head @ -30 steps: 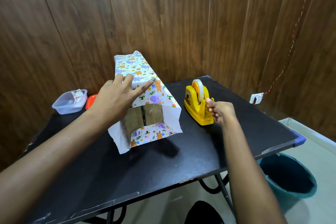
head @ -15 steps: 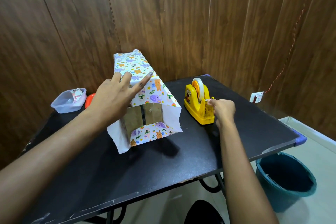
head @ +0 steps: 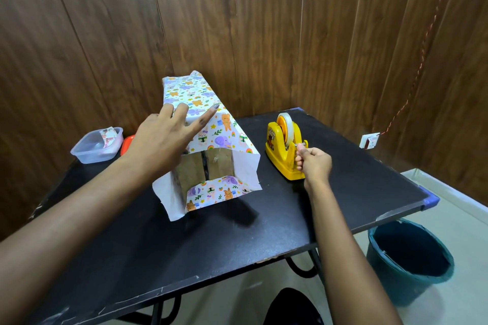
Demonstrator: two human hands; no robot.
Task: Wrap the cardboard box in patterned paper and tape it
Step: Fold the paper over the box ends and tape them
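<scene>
A clear plastic container [head: 96, 148] stands at the left rear of the black table [head: 237, 240]. The left hand [head: 161, 140] lies on the cardboard box [head: 219, 165], fingers straight and spread, pressing the patterned paper [head: 211, 126] against its top. The box lies mid-table. Its near end is uncovered, with loose paper flaps at both sides and below. The yellow tape dispenser [head: 277, 150] stands just beside the box on the right. The right hand [head: 315, 163] is at the dispenser's cutter, fingers curled, pinching the tape end [head: 301, 145]. A teal bucket [head: 390, 266] stands on the floor at the right.
</scene>
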